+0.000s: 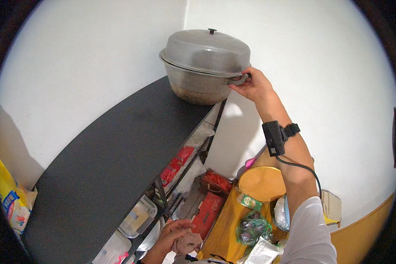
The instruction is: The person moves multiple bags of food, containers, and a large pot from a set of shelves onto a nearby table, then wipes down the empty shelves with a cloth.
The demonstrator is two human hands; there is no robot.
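A large aluminium pot (198, 87) with a domed lid (208, 49) and black knob stands at the far end of a black shelf top (118, 145), by the wall corner. My right hand (250, 84) grips the pot's side handle (239, 80), fingers below and thumb at the lid's rim. Low in the view, my left hand (175, 236) holds a crumpled pinkish-brown cloth (187, 243), away from the pot. A black device is strapped to my right forearm, with a cable running from it.
Under the shelf top are plastic containers (138, 216) and red packs (177, 166). A wooden table (219, 234) at lower right bears a round yellow-orange lid (262, 183) and a green bag (253, 227). A yellow package (11, 198) stands at the left edge.
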